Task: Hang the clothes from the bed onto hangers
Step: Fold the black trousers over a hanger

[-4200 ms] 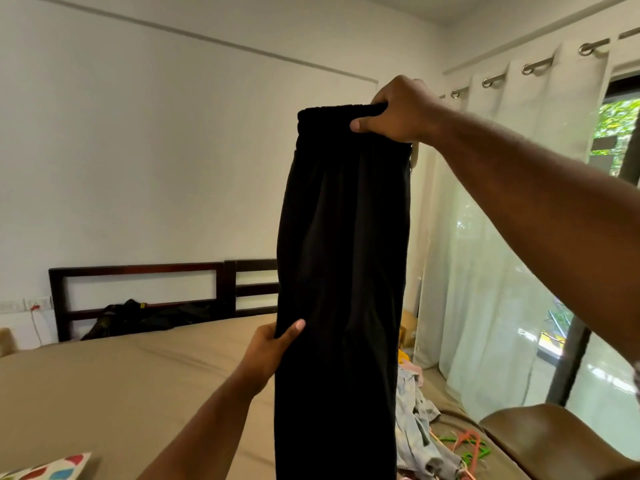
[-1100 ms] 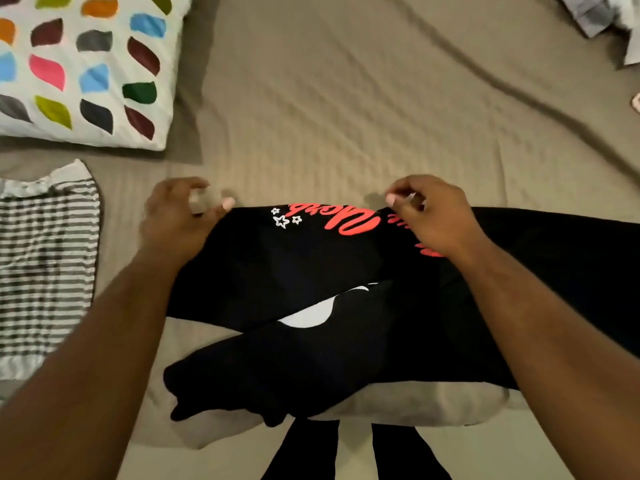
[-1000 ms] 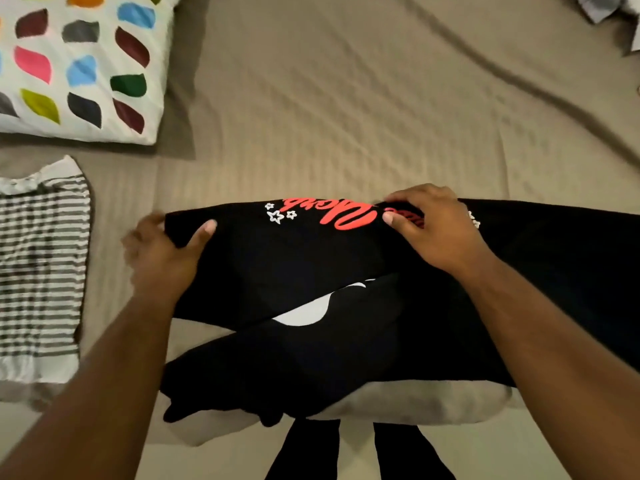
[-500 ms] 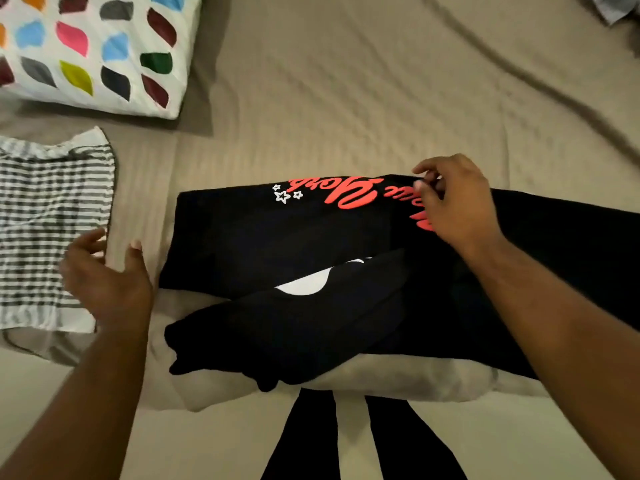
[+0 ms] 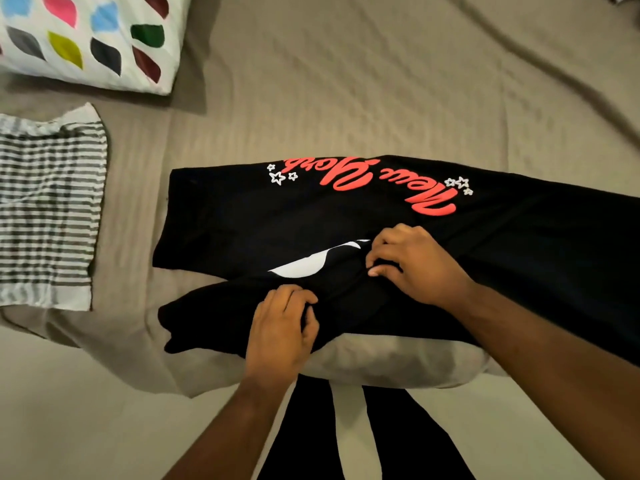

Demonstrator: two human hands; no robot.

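On the tan bed sheet (image 5: 346,98): black garment (image 5: 242,220), spread across the near edge of the bed and running out of view to the right.
Print: red script lettering (image 5: 374,185) along the garment's far edge, upside down from this side, with small white stars (image 5: 278,176) at each end; a white patch (image 5: 304,266) near the middle.
Near part: a flap of the same black cloth lies folded over the body, toward the bed's edge.
Left hand (image 5: 280,334): on that flap, fingers curled in and gripping a bunch of the cloth.
Right hand (image 5: 415,268): just right of the white patch, fingertips bent and pinching a fold of black cloth.
Hands: near each other, not touching.
Striped cloth (image 5: 48,209): grey and white, flat on the sheet, left of the garment and apart from it.
Pillow (image 5: 86,39): white with coloured leaf shapes, at the far left beyond the striped cloth.
Legs (image 5: 301,434): in black, against the bed's near edge.
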